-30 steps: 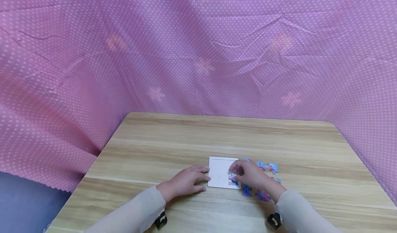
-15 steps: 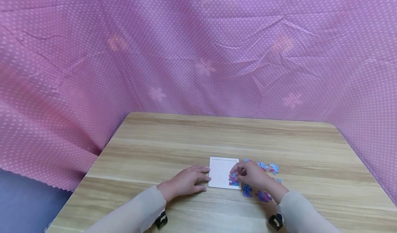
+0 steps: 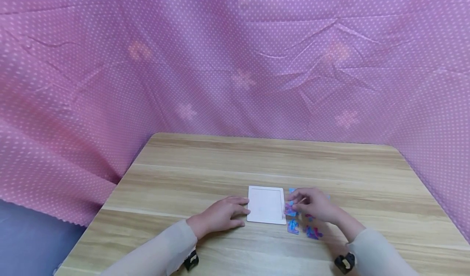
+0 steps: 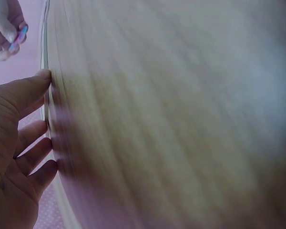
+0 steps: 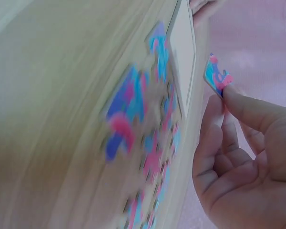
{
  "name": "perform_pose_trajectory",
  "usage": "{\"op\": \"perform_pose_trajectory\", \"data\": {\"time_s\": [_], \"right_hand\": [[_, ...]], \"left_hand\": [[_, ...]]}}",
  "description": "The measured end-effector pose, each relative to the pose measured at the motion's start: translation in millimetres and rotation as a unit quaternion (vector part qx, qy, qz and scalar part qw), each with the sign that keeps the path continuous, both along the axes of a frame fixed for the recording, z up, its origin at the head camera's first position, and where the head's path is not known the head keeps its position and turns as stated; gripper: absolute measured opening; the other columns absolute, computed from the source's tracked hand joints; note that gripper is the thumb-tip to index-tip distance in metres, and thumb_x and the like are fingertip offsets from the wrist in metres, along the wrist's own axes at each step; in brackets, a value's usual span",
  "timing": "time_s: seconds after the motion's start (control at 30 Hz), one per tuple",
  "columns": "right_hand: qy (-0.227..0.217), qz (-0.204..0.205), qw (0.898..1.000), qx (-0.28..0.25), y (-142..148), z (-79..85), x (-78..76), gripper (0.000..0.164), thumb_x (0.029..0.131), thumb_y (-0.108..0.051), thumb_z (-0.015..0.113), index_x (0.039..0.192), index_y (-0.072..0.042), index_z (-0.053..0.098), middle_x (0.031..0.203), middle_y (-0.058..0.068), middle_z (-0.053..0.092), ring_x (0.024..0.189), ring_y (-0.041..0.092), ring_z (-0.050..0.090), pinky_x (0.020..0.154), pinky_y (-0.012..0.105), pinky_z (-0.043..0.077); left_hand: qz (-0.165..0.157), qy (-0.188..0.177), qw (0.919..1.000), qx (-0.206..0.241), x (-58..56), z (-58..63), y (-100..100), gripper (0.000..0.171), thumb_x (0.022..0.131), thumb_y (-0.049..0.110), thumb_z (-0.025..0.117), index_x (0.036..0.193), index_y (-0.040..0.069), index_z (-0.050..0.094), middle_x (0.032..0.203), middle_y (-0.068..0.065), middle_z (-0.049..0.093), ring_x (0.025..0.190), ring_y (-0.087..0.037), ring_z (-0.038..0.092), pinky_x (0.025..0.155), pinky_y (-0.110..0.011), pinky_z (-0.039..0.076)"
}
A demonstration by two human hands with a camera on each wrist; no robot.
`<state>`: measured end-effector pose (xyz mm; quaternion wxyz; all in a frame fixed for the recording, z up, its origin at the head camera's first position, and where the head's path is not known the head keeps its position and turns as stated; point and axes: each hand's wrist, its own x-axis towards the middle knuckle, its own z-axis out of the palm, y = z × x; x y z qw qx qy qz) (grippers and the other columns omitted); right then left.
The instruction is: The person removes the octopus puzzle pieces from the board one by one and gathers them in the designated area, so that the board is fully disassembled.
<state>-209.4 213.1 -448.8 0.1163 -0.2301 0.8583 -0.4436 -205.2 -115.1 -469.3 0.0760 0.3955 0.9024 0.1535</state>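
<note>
In the head view, a white square puzzle tray lies on the table, its inside bare. My left hand rests at its left edge, fingers loosely extended, fingertips touching the rim. Just right of the tray, my right hand pinches a blue and pink puzzle piece between thumb and fingers. The right wrist view shows that piece raised clear of the tabletop. Under and around this hand lie loose jigsaw pieces, among them a blue one and a purple-pink one. Others are partly hidden by the hand.
The wood-patterned table stretches away behind and to both sides of the tray. A pink polka-dot cloth hangs beyond its far and side edges. Black straps show at the cuffs.
My right hand has moved right, off the tray to above the loose pieces, carrying the puzzle piece out of the tray's lower right corner. The left hand has stayed put.
</note>
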Motion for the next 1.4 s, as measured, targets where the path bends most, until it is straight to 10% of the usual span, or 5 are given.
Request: {"op": "perform_pose_trajectory", "data": {"time_s": [0.27, 0.5, 0.93, 1.4], "right_hand": [[-0.076, -0.030, 0.997, -0.015, 38.4, 4.5, 13.1, 0.020, 0.087, -0.010, 0.067, 0.106, -0.003, 0.066, 0.090, 0.009, 0.061, 0.069, 0.020, 0.057, 0.048, 0.025, 0.048], [-0.050, 0.003, 0.999, -0.017, 70.2, -4.1, 25.4, 0.021, 0.086, -0.008, 0.067, 0.106, -0.002, 0.066, 0.093, 0.007, 0.063, 0.082, 0.015, 0.060, 0.069, 0.027, 0.053], [-0.077, 0.034, 0.996, -0.013, 86.3, -15.1, 43.6, 0.020, 0.087, -0.005, 0.066, 0.106, 0.000, 0.067, 0.095, 0.006, 0.067, 0.081, 0.010, 0.059, 0.069, 0.024, 0.052], [-0.060, -0.013, 0.997, 0.052, 85.6, -11.9, 47.9, 0.022, 0.077, -0.010, 0.077, 0.095, -0.004, 0.065, 0.085, 0.003, 0.066, 0.073, 0.009, 0.059, 0.066, 0.023, 0.052]], "left_hand": [[-0.001, 0.007, 1.0000, 0.002, -1.0, -1.3, 0.2, 0.038, 0.089, 0.033, 0.068, 0.123, 0.017, 0.065, 0.143, -0.002, 0.046, 0.132, -0.019, 0.039, 0.109, -0.035, 0.030], [-0.002, 0.007, 1.0000, 0.004, -0.7, -2.1, -0.8, 0.038, 0.089, 0.033, 0.068, 0.124, 0.017, 0.065, 0.143, -0.003, 0.045, 0.133, -0.020, 0.039, 0.109, -0.035, 0.030], [-0.007, 0.006, 0.9999, 0.005, 1.7, -1.6, -2.2, 0.038, 0.089, 0.033, 0.068, 0.123, 0.017, 0.065, 0.143, -0.002, 0.046, 0.132, -0.019, 0.039, 0.109, -0.035, 0.029], [-0.007, 0.012, 0.9999, 0.003, 0.7, -2.5, -1.7, 0.037, 0.088, 0.032, 0.069, 0.121, 0.016, 0.067, 0.141, -0.003, 0.048, 0.131, -0.020, 0.041, 0.109, -0.034, 0.031]]}}
